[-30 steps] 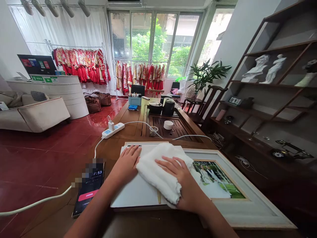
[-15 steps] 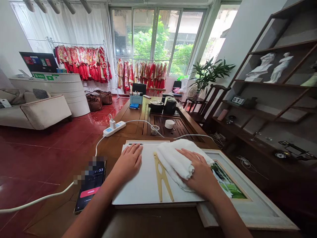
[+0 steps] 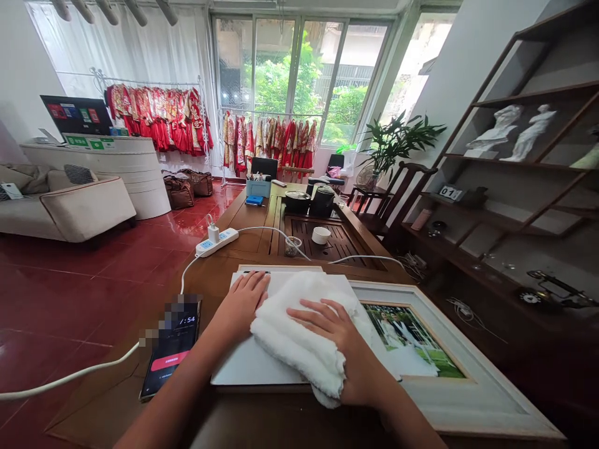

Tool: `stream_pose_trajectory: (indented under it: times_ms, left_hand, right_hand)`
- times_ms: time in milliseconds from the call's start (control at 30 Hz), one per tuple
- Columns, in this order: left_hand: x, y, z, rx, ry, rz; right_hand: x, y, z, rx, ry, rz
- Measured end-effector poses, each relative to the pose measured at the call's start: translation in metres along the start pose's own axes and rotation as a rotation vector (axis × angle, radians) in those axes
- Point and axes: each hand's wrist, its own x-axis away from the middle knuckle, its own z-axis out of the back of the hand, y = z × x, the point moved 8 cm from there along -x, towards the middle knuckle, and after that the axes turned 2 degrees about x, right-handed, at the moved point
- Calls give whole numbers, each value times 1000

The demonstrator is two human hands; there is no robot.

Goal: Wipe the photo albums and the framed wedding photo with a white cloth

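My left hand lies flat with fingers extended on the upper left of a white board. A folded white towel covers the middle and right of the board, its near corner hanging over the front edge. My right hand has the towel, fingers spread across its top and thumb hidden; the towel moves with it. An A-shaped flat wooden piece seen earlier on the board is now hidden under the towel. To the right, partly behind my right arm, lies a white picture frame with a photo in it.
A phone with a cable lies left of my left forearm. Ahead are a power strip, a white cup on a tea tray, and a dark kettle. Shelves stand at the right.
My right hand has slid the towel left and toward me, over the wooden piece. More of the framed photo shows now. My left hand has stayed in place.
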Motion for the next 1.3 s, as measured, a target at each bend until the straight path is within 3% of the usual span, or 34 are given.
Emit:
stream_pose_trajectory:
  times_ms: [167,500,633,900,1000,1133,1300]
  left_hand:
    - [1,-1,-1,9,10,7]
    - [1,0,-1,18,17,3]
    - [1,1,0,13,21,7]
    - [0,1,1,7,18,-9]
    - [0,1,1,12,6,-18]
    - [0,1,1,20,11,-8]
    - [1,1,-1,12,19,0]
  right_hand:
    - [7,23,7,33,58,-94]
    - [33,79,24,249,297,-393]
    - [27,68,21,209,271,-341]
    - [2,8,7,25,57,-70]
    - [-1,-3,5,-8,12,-19]
    - [0,6,8,3,33,-51]
    - [14,42,13,122,128,-197]
